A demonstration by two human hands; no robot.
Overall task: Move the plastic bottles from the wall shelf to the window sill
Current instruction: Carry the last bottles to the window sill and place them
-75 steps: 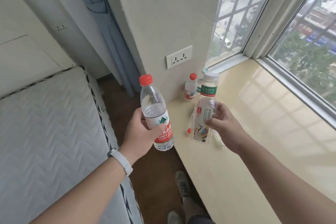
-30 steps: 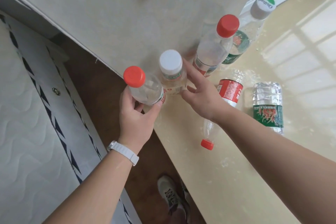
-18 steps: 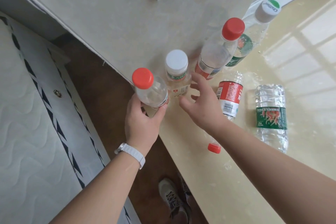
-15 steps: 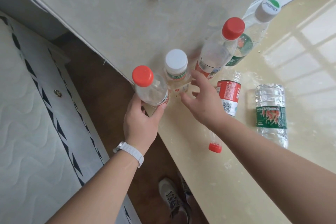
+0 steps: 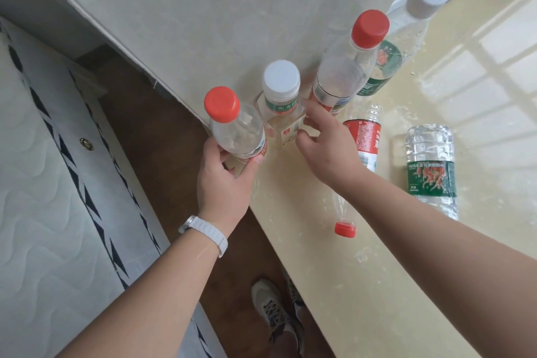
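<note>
- Far to the left lies a quilted mattress [image 5: 43, 183] with a dark zigzag border, and brown floor between it and the wall.
- Next comes the left hand [image 5: 223, 180], a white wristband [image 5: 206, 229] on its wrist. Its fingers and thumb are curled round the lower body of a clear bottle with a red cap [image 5: 235, 131], held upright at the near edge of the window sill [image 5: 406, 270]. The bottle's base is hidden by the hand.
- Just beside it a white-capped bottle [image 5: 280, 90] stands on the sill, close to the wall.
- The right hand [image 5: 325, 148] reaches over the sill with its fingers loose and half spread. The index tip and thumb tip rest against the white-capped bottle's side, not wrapped round it.
- Behind the hand stands a taller red-capped bottle [image 5: 345, 67], and behind that a grey-capped bottle [image 5: 406, 29] with a green label.
- A red-labelled bottle [image 5: 363, 136] lies on its side, partly under the right forearm.
- Further right a green-labelled bottle [image 5: 430, 166] lies flat on the sill.
</note>
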